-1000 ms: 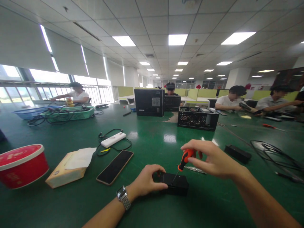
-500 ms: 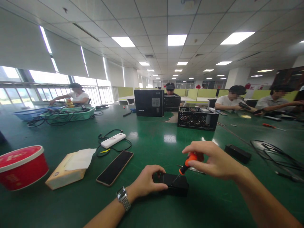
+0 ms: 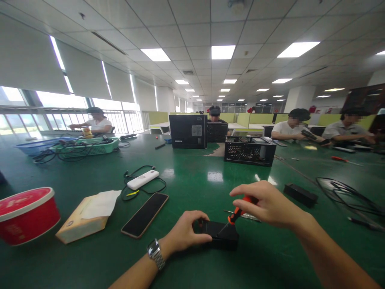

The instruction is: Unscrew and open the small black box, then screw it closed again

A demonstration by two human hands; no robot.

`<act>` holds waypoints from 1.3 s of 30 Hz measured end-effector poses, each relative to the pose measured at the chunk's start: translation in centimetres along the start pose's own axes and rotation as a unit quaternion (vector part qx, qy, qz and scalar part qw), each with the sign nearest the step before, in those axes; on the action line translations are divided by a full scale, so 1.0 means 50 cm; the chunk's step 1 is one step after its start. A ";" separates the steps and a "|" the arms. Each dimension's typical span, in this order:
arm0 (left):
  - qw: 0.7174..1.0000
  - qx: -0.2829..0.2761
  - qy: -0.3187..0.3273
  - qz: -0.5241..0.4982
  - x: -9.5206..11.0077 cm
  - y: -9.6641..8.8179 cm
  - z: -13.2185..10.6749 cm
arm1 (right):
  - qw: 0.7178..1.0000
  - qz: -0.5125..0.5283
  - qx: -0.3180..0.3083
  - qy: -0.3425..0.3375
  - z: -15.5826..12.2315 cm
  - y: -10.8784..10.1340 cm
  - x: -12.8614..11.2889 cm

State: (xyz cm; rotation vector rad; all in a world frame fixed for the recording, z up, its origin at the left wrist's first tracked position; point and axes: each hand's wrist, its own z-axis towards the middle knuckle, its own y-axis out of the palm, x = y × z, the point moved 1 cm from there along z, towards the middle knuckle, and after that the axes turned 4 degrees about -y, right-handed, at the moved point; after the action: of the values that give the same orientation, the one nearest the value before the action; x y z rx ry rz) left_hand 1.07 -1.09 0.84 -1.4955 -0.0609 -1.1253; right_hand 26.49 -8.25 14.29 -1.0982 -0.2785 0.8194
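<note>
In the head view, a small black box (image 3: 224, 237) lies on the green table in front of me. My left hand (image 3: 189, 232) grips its left end between thumb and fingers. Above and to the right, my right hand (image 3: 264, 202) has its fingers round the handle of an orange-and-black screwdriver (image 3: 234, 216). The screwdriver slants down to the left, and its tip meets the top of the box close to my left thumb. Whether a screw sits under the tip is too small to tell. A thin metal tool (image 3: 249, 216) lies just behind the box, partly hidden by the screwdriver.
To the left lie a phone (image 3: 146, 214), a tissue pack (image 3: 86, 220), a red tub (image 3: 28, 214) and a white power strip (image 3: 143, 179). A second black box (image 3: 300, 194) and black cables (image 3: 349, 196) are at right. Computer cases (image 3: 189, 131) stand farther back; several people sit around.
My right hand has turned slightly around the screwdriver handle, and the handle leans a little more to the right. My left hand and the box stay in place.
</note>
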 end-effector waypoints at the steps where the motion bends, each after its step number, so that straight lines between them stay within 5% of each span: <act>1: 1.000 0.000 -0.001 0.001 0.000 0.000 0.000 | 1.000 0.006 0.003 -0.001 0.000 -0.001 0.000; 6: 1.000 0.003 0.004 0.000 0.004 -0.002 0.000 | 0.999 0.052 -0.011 -0.007 -0.004 -0.006 -0.006; 11: 1.000 0.000 0.008 -0.009 0.003 -0.002 0.001 | 0.999 -0.032 -0.021 0.023 -0.004 -0.005 -0.008; 18: 1.000 0.005 0.010 -0.009 0.001 -0.001 -0.001 | 0.998 0.055 -0.029 -0.020 -0.003 -0.014 -0.011; 24: 1.000 0.002 0.011 -0.016 0.001 -0.001 -0.001 | 0.999 -0.017 -0.029 0.018 -0.003 -0.006 -0.008; 29: 1.000 0.004 0.012 -0.011 0.001 -0.001 0.000 | 0.999 0.024 -0.024 -0.020 -0.004 -0.012 -0.015; 34: 1.000 0.003 0.016 -0.018 0.001 -0.001 -0.001 | 0.999 -0.005 -0.046 0.027 -0.005 -0.010 -0.014; 39: 1.000 0.003 0.016 -0.012 -0.001 -0.001 0.000 | 1.000 0.004 -0.007 -0.004 -0.004 -0.009 -0.015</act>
State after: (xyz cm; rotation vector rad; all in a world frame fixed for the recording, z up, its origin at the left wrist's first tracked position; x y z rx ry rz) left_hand 1.05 -1.06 0.84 -1.4757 -0.0601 -1.1665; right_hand 26.29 -9.02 14.71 -1.1098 -0.2883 0.8302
